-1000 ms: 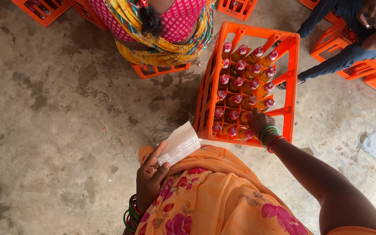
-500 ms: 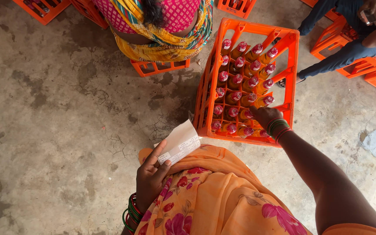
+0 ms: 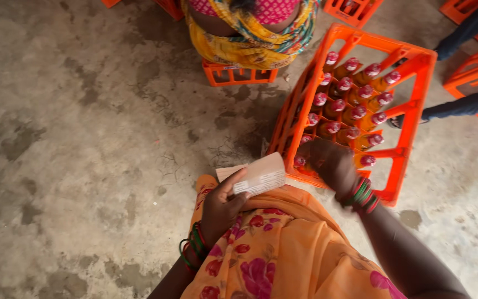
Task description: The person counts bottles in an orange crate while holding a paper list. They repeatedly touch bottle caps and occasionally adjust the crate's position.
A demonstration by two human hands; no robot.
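Note:
My left hand [image 3: 221,207] holds a small stack of white paper labels [image 3: 260,175] over my lap, thumb across them. My right hand [image 3: 330,164], blurred and with bangles at the wrist, reaches into the near end of an orange plastic crate [image 3: 419,111]. The crate holds several bottles with pink caps [image 3: 343,84] standing in rows. Whether the right hand's fingers grip a bottle is hidden by blur. My lap is covered in orange floral cloth [image 3: 283,249].
A person in pink and yellow cloth [image 3: 253,30] sits on an orange crate [image 3: 239,75] across from me. More orange crates [image 3: 474,72] and someone's dark blue sleeves [image 3: 466,105] are at the right. Stained concrete floor [image 3: 84,138] spreads to the left.
My right hand has moved along the near rows of the crate toward me and to the left. The left hand with the labels has stayed in place.

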